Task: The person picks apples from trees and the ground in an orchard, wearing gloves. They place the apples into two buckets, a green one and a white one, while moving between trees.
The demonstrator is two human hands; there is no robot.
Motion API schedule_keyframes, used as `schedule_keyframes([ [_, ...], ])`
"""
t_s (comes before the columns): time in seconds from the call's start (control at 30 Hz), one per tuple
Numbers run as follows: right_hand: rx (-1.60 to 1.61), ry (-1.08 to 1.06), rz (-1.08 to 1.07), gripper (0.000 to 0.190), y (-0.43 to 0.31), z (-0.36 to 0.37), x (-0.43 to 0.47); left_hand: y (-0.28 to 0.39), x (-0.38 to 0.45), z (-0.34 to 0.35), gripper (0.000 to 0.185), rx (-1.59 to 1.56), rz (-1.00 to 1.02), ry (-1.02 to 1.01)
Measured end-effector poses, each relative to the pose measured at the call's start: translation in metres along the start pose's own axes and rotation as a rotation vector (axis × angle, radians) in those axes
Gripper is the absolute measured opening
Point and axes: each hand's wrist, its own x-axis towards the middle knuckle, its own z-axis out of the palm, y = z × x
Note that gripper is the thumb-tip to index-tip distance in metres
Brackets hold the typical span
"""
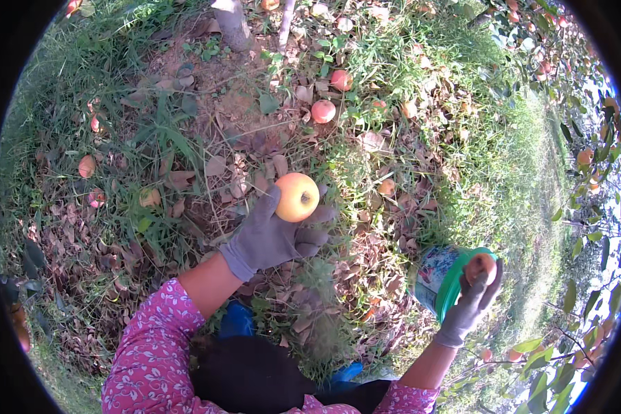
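Note:
My left hand (pixel 277 233), in a grey work glove, holds a yellow-orange apple (pixel 294 194) above the leaf litter, one dimpled end facing up. Over to the right, my right hand (pixel 468 305), gloved alike, grips a browner apple (pixel 480 268). That apple is over the mouth of a green-rimmed bucket (pixel 447 282) with a printed side. The bucket's inside is mostly hidden by the rim and my hand.
Fallen apples lie in grass and dry leaves, among them a red apple (pixel 323 111) and a yellowish apple (pixel 149 197). A tree trunk (pixel 233 26) stands ahead. Apple branches (pixel 559 357) hang at the right. My blue shoes (pixel 236 319) are below.

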Motion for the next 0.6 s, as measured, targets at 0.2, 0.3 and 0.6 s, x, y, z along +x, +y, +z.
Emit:
schedule_keyframes([
  [0.2,-0.771,0.126,-0.029,0.062,0.108,-0.136,0.031,-0.007,0.005,0.006,0.098,-0.204,-0.103,-0.149],
  [0.3,-0.942,0.088,-0.153,0.055,0.102,-0.123,0.027,-0.011,0.006,0.011,0.098,-0.216,-0.122,-0.165],
  [0.6,0.3,-0.886,0.223,0.065,-0.053,0.119,-0.07,-0.025,0.015,0.047,0.082,1.397,0.376,0.251],
])
